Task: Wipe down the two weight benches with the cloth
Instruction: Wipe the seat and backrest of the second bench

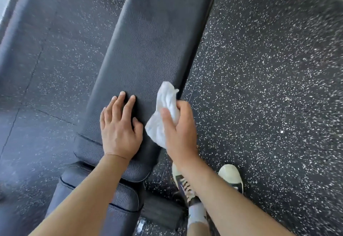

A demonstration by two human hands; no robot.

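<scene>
Right hand [181,122] grips white cloth [163,117]; left hand [119,124] presses bench [148,50].

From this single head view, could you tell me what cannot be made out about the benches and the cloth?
- Second bench: blurred, cut off by the left edge.
- Near bench: far end cut by the top edge; frame hidden under the pad.
- Cloth: partly hidden inside the right hand; contact with the pad unclear.
- Pad beneath the left hand: covered by the palm.
- Wiped areas: not distinguishable.
</scene>
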